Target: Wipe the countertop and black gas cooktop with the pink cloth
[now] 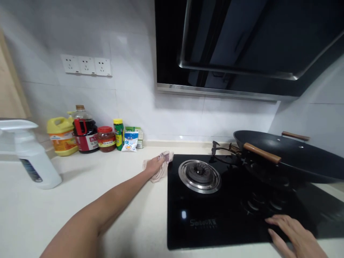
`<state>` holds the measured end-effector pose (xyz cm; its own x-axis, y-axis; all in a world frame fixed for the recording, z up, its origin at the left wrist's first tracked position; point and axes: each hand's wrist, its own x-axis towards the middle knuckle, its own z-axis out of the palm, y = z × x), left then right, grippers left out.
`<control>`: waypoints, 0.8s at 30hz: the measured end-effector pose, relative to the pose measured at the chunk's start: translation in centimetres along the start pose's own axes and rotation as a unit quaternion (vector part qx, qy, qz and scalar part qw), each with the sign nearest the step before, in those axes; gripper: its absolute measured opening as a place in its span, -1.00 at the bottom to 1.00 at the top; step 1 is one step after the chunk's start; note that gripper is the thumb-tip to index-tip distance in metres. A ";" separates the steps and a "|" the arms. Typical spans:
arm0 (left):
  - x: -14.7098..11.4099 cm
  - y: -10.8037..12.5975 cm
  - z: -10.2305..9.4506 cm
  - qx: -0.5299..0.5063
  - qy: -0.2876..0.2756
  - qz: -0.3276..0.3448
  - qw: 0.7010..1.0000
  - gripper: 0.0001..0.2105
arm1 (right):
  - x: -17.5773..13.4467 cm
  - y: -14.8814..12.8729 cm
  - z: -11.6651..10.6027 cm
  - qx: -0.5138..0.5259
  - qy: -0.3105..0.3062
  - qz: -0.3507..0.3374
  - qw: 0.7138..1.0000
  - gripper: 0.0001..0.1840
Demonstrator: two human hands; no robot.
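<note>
My left hand (156,165) is closed over a pale pinkish cloth (162,173), pressed on the white countertop (129,193) at the left edge of the black glass gas stove (204,229). Part of the cloth spreads out around the fingers. Over at the front right of the stove is my right hand (292,233), its fingers apart and holding nothing, near the control knobs (254,206). The stove's left burner (200,175) is bare, without a pan support on it. A large black wok (285,150) with wooden handles covers the right burner.
A white spray bottle (39,161) stands on the left counter. Along the wall are a yellow jug (61,138), a dark sauce bottle (86,134), a red-lidded jar (106,139), a green shaker (118,135) and a seasoning packet (130,142). A black range hood (228,46) overhangs the stove.
</note>
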<state>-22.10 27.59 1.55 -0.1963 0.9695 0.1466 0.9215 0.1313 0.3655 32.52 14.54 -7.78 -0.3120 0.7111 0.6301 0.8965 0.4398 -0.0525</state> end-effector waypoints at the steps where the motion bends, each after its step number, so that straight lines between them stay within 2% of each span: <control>1: -0.8 0.8 0.4 -0.004 -0.004 0.013 1.000 -0.43 | 0.0 -0.2 0.0 0.001 -0.004 0.003 1.000 -0.64; 4: -2.4 2.9 1.4 0.001 -0.019 0.061 0.998 -0.44 | 0.0 -0.7 -0.2 0.004 -0.011 0.012 1.000 -0.64; 7: -2.1 4.2 1.8 0.019 -0.036 0.084 0.996 -0.35 | 0.0 -1.0 -0.4 0.008 -0.007 0.013 1.000 -0.64; 12: 2.8 5.6 1.4 0.066 -0.078 0.057 0.993 -0.28 | 0.4 -1.5 -0.9 0.005 0.000 0.004 1.000 -0.67; 15: 6.6 7.7 1.7 0.107 -0.097 0.053 0.988 -0.32 | 0.9 -2.0 -1.4 0.003 0.011 -0.001 1.000 -0.70; 20: 11.1 14.5 3.5 0.147 -0.114 0.069 0.980 -0.32 | 1.7 -2.9 -2.3 -0.006 0.038 -0.025 0.999 -0.75; 24: 11.5 21.0 5.7 0.152 -0.148 0.116 0.970 -0.28 | 2.0 -3.2 -2.6 -0.005 0.031 -0.026 0.999 -0.76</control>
<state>-3.14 42.66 5.68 0.0926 0.9912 -0.0948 0.9944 -0.0872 0.0593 29.87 13.09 -4.32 -0.3385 0.6511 0.6793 0.8826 0.4699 -0.0106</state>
